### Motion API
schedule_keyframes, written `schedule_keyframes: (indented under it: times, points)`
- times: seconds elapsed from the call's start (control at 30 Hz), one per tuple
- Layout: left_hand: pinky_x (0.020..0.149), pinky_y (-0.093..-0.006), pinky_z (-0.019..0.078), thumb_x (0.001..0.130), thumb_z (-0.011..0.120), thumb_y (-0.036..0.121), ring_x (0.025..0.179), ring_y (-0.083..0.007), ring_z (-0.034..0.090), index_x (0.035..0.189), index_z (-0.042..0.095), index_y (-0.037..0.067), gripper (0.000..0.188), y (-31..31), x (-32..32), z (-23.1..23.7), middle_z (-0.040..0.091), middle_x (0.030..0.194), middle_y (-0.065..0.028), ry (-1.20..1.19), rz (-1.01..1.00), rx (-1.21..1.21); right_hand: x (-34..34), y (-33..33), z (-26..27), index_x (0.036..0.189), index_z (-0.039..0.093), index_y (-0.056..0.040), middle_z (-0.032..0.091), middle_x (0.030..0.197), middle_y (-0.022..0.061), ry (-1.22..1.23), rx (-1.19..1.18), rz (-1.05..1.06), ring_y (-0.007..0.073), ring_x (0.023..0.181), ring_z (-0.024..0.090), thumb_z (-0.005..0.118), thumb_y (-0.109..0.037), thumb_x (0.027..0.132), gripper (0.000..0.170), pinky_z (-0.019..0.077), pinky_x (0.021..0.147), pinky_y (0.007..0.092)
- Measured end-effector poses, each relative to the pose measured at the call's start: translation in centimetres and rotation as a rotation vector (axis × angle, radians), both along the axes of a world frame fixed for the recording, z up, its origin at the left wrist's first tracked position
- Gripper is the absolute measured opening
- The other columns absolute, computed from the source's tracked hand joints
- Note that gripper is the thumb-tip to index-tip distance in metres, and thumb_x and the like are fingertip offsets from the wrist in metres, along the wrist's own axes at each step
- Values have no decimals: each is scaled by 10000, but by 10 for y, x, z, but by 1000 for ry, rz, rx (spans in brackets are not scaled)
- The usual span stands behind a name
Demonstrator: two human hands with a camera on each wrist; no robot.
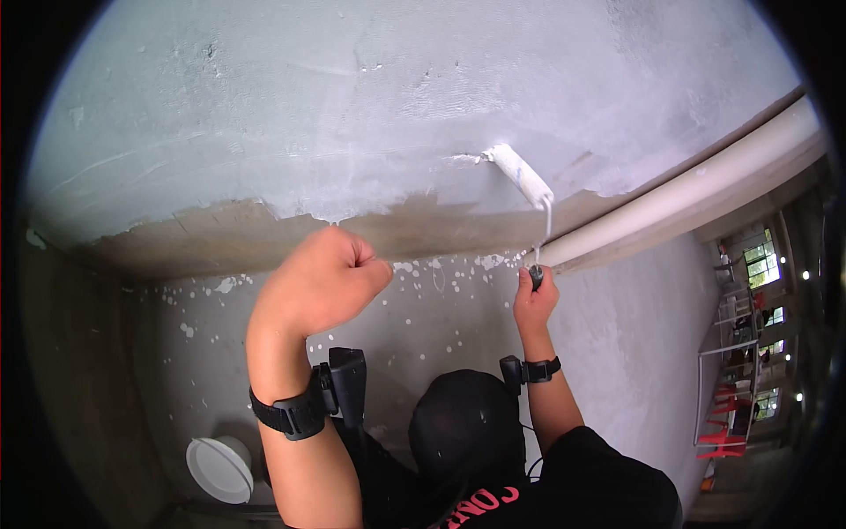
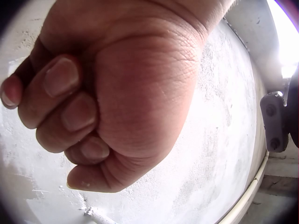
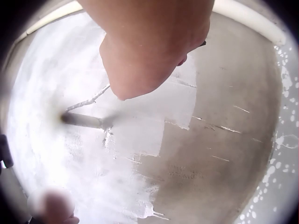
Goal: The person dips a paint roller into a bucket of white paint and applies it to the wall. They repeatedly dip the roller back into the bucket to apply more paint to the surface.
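My right hand (image 1: 534, 304) grips the dark handle of a paint roller (image 1: 522, 176). The roller's white, paint-coated sleeve lies against the wall (image 1: 352, 115), just above the lower edge of the pale coat. Seen from the right wrist, the roller sleeve (image 3: 84, 120) and its bent wire frame overlap fresh white coating, while the right hand (image 3: 140, 56) hides the handle. My left hand (image 1: 322, 278) is raised before the wall, holding nothing. Its fingers (image 2: 70, 112) are curled in toward the palm in the left wrist view.
A pale pipe (image 1: 687, 194) runs along the wall on the right. White spatters dot the grey floor (image 1: 405, 309) below the bare brown strip of wall. A white bucket (image 1: 216, 472) stands at lower left. Red chairs (image 1: 724, 441) are far right.
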State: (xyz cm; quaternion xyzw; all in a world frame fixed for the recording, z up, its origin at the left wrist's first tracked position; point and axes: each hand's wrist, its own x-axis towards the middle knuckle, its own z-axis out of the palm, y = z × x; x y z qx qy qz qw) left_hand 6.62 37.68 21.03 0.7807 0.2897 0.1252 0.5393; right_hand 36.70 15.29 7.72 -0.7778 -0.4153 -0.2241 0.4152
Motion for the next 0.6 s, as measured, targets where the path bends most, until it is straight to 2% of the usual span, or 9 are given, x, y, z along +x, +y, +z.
schedule_keyframes:
  times: [0.27, 0.33, 0.47, 0.53, 0.57, 0.6]
  points:
    - [452, -350, 305, 754, 573, 162, 513, -125, 293, 563, 404, -10, 308, -1, 0, -4, 261, 530, -61, 3, 3, 17, -1, -1, 0, 864, 567, -8, 538, 616, 101, 9, 36, 14, 206, 524, 493, 665, -194, 902, 214, 429, 527, 317]
    - [454, -351, 309, 754, 574, 164, 514, -128, 294, 564, 406, -11, 308, -2, 0, -2, 265, 528, -66, 0, 6, 6, 2, 1, -1, 827, 530, -9, 480, 581, 42, 12, 34, 42, 120, 529, 442, 642, -178, 918, 222, 383, 504, 281]
    - [459, -351, 323, 752, 575, 167, 515, -134, 299, 567, 415, -14, 305, 0, 0, -2, 280, 525, -75, 22, 8, 8, 4, -5, -2, 848, 550, -6, 523, 600, 84, 40, -7, 34, 165, 521, 480, 661, -176, 901, 210, 409, 512, 297]
    - [460, -351, 326, 752, 575, 167, 516, -134, 301, 567, 418, -15, 303, 0, 1, -1, 282, 524, -75, 22, 8, 11, 7, -14, -4, 815, 535, -12, 524, 596, 46, 191, -18, 79, 122, 515, 470, 639, -186, 916, 227, 383, 495, 270]
    - [461, -351, 329, 751, 576, 167, 516, -134, 304, 568, 421, -17, 302, 0, 0, -1, 285, 523, -75, 22, 7, 13, 5, -17, -4, 815, 535, -12, 524, 596, 46, 191, -19, 79, 122, 515, 470, 639, -186, 916, 227, 383, 495, 270]
    - [461, -351, 329, 751, 576, 167, 516, -134, 304, 568, 421, -17, 302, 1, 0, -2, 285, 523, -75, 22, 7, 12, 4, -20, -4, 794, 526, -23, 514, 593, 27, 302, 28, 169, 105, 508, 457, 617, -208, 932, 247, 368, 483, 260]
